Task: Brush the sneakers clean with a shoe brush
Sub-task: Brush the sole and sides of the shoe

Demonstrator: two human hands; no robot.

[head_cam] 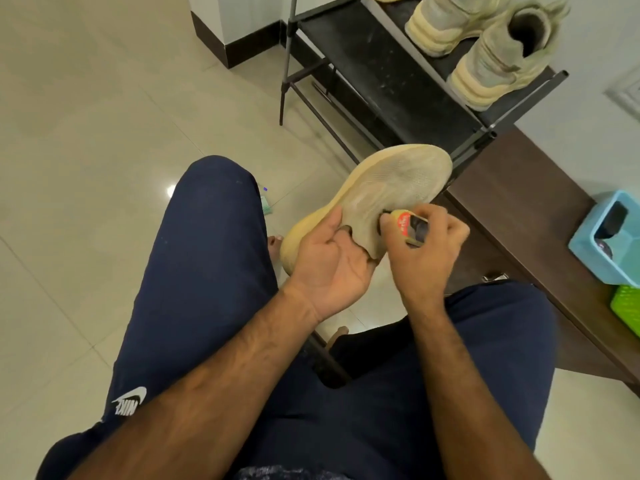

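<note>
Both forearms reach up from the bottom of the view and meet near the centre, over the gap between the knees of the navy track pants (207, 254). The left hand (329, 268) is turned palm-up toward the camera. Its thumb lies along the pale yellow sole edge and its fingers curl into the collar opening, gripping the sneaker (391, 185) at the heel. The right hand (429, 254), just beside it at 3 o'clock, shows its back and knuckles. Its fingers are wrapped round a small shoe brush (410, 225) with a red label.

The beige knit sneaker is held in the air on its side, toe toward 1 o'clock, heel toward 7 o'clock. The brush's dark end touches the knit upper right next to the collar, between the two hands.

At 1 o'clock stands a black shoe rack (374, 74), with a pair of chunky pale sneakers (491, 53) on its top shelf. A dark wooden bench (512, 188) runs down the right side, and at 3 o'clock it carries a blue basket (588, 237) and a green basket (627, 306). Glossy cream floor tiles (86, 133) fill the left.
</note>
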